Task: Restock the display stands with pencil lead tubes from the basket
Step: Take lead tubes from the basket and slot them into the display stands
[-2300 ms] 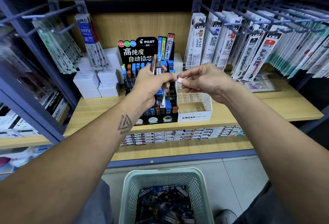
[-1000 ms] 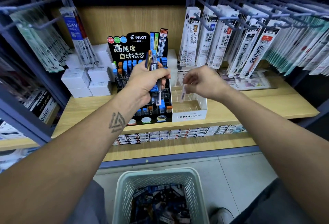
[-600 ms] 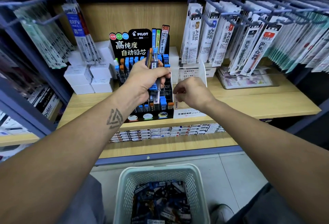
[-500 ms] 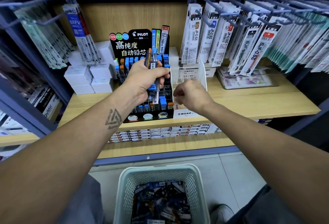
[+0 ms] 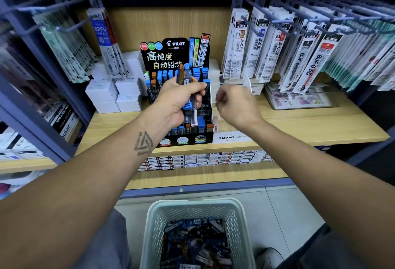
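The wooden shelf point(image 5: 299, 123) carries everything, and the black Pilot stand point(image 5: 177, 89) at its middle serves as the landmark. Below and in front of the stand, on the floor, sits the pale mesh basket point(image 5: 198, 211), holding a heap of lead tubes. Directly right of the stand and touching it is the clear Mono stand point(image 5: 233, 138), its compartments mostly hidden. The left hand point(image 5: 177, 100) hovers right in front of the Pilot stand, its grip wrapped round a bundle of lead tubes point(image 5: 188, 89) whose long axes run upright, tops tilted slightly away. The right hand point(image 5: 235, 104) hangs just right of that bundle, above the Mono stand, fingers curled; blur hides whether it holds anything. Being nearest, it should probably pluck the next tube leftward from the bundle.
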The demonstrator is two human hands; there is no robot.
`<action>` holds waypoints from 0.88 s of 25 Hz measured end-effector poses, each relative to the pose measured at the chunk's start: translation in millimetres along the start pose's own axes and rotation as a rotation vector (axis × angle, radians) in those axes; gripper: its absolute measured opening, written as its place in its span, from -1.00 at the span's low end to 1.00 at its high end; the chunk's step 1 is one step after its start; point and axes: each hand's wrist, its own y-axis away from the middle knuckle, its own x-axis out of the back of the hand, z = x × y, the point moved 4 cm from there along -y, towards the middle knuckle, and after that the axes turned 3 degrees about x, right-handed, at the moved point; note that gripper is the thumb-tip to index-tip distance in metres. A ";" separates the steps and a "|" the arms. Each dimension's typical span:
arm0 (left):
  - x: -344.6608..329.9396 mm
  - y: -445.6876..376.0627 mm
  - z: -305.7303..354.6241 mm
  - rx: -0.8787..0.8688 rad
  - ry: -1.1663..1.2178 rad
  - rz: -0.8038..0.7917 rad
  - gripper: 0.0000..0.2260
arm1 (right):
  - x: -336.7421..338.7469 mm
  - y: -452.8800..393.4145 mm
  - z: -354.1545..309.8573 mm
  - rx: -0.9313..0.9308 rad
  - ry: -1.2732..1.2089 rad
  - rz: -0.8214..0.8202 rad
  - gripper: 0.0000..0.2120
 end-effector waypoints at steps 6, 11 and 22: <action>3.9 0.8 -0.1 0.001 0.183 0.070 -0.80 | -7.7 26.2 -32.9 -0.235 -1.083 -0.388 -0.70; 7.1 1.5 4.5 0.002 0.281 0.067 -0.86 | -8.2 23.7 -32.3 -0.271 -1.153 -0.451 -0.56; 7.1 -4.8 3.9 -0.011 0.157 0.050 -0.83 | 23.2 2.1 8.5 -0.245 -0.800 -0.230 -0.85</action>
